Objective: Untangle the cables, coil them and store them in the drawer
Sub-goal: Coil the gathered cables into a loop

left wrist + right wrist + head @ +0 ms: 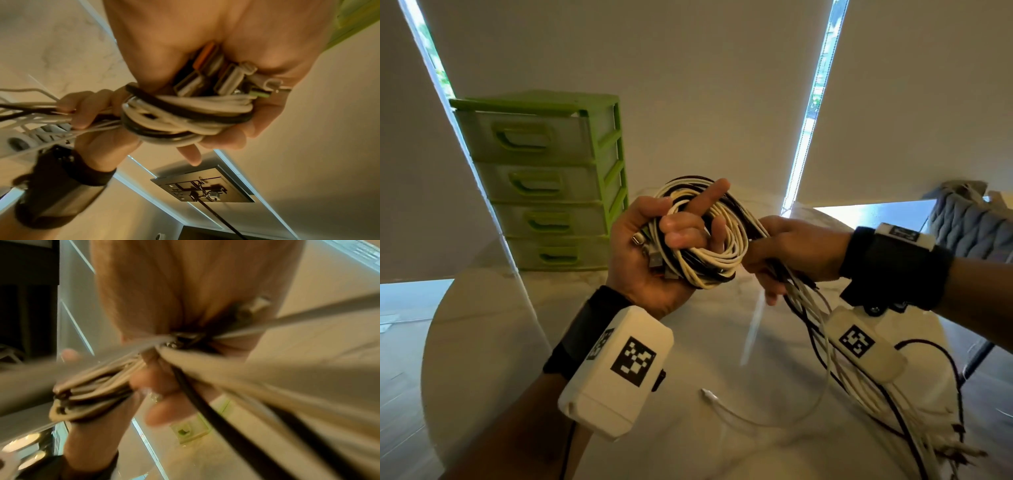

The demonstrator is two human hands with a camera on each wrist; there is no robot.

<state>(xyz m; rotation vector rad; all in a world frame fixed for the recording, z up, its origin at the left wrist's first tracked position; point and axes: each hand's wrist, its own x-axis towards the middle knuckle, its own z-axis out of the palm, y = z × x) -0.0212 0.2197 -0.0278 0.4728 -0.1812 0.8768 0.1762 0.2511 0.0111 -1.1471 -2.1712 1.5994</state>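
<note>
A coil of white and black cables (717, 240) is held above the table in my left hand (654, 246), palm up, thumb and curled fingers round its loops, index finger sticking out. Several USB plugs (218, 76) lie bunched in that palm. My right hand (787, 251) grips the loose cable strands (804, 301) just right of the coil; they trail down to the table (482, 325). In the right wrist view the strands (267, 369) run blurred through my fist. The green drawer unit (548, 178) stands at the back left, drawers closed.
One white cable end with a plug (709, 397) lies on the marble table near the front. More cable ends (955, 448) hang at the table's right edge. A grey quilted chair (969, 222) stands to the right, beyond the table.
</note>
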